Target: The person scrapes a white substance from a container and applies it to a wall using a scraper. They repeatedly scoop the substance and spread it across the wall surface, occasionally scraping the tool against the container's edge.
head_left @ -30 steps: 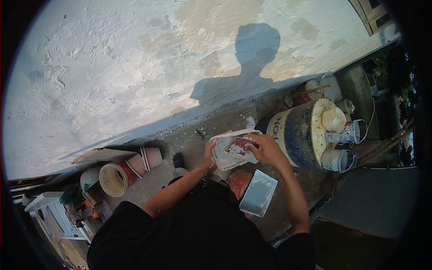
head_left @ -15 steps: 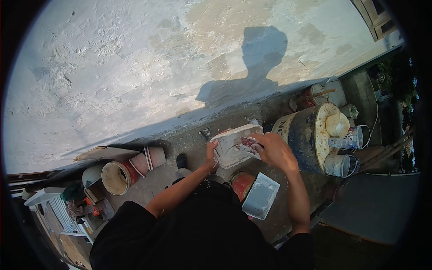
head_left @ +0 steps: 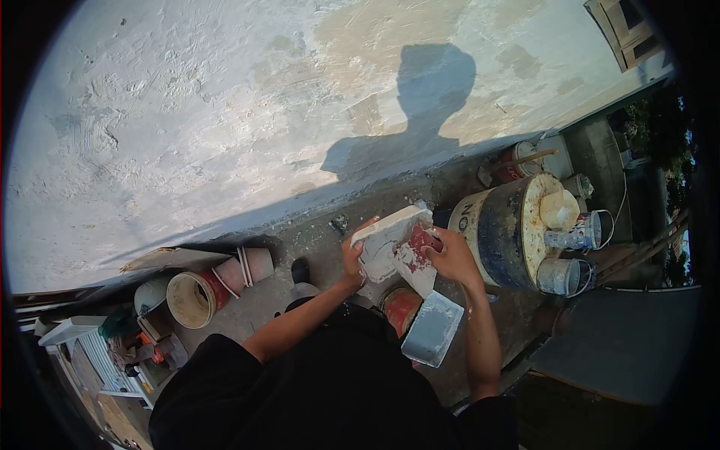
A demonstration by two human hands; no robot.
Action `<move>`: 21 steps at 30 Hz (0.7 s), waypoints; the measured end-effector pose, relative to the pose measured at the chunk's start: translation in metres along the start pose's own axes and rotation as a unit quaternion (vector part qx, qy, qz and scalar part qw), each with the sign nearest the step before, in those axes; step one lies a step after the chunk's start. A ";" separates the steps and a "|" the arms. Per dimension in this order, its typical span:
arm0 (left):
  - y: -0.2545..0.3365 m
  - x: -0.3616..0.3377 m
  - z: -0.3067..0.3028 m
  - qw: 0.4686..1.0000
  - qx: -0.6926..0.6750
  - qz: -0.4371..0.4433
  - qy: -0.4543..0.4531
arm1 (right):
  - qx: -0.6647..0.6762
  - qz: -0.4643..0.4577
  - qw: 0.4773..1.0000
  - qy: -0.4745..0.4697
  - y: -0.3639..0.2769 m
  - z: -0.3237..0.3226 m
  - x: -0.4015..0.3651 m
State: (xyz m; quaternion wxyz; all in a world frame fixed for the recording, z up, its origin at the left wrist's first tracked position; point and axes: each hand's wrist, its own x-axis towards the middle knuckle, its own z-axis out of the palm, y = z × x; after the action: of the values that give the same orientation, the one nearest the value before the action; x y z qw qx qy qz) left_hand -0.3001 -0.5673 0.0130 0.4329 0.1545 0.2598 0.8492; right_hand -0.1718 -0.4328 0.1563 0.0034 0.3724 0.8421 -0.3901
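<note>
My left hand (head_left: 354, 259) grips the near left side of a shallow tray (head_left: 391, 224) caked with white putty, fingers wrapped round its edge. In my right hand (head_left: 454, 259) is a red putty scraper (head_left: 415, 251) smeared with white, pinched between thumb and fingers over the right part of the tray. White putty lies inside the tray and coats its walls. Below the tray, a grey rectangular container (head_left: 433, 330) with a white-crusted rim rests beside a red bucket (head_left: 401, 307).
A patchy plastered wall (head_left: 225, 120) rises ahead, bearing my shadow. To the right stands a large dark drum (head_left: 499, 229) with paint cans (head_left: 561, 276) on top. Stacked pale buckets (head_left: 247, 270) and a red-and-cream bucket (head_left: 196, 298) are at left.
My right hand has turned the scraper, so its red face now shows more fully above the tray. The tray has tilted slightly in my left hand.
</note>
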 end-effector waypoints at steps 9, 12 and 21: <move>0.000 0.002 -0.007 0.999 0.031 0.032 0.022 | 0.068 -0.030 0.997 -0.023 0.014 0.030 0.005; 0.001 0.000 -0.011 0.998 0.050 0.040 0.022 | 0.132 -0.049 0.990 -0.023 0.007 0.038 0.006; 0.006 -0.002 -0.025 0.998 0.057 0.021 0.015 | 0.279 -0.010 0.957 -0.073 -0.005 0.051 0.008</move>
State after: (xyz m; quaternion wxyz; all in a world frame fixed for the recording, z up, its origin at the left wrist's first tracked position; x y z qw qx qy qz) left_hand -0.3150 -0.5790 -0.0039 0.4014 0.1717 0.3109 0.8442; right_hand -0.1953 -0.4634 0.1213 -0.0432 0.3207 0.7010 -0.6356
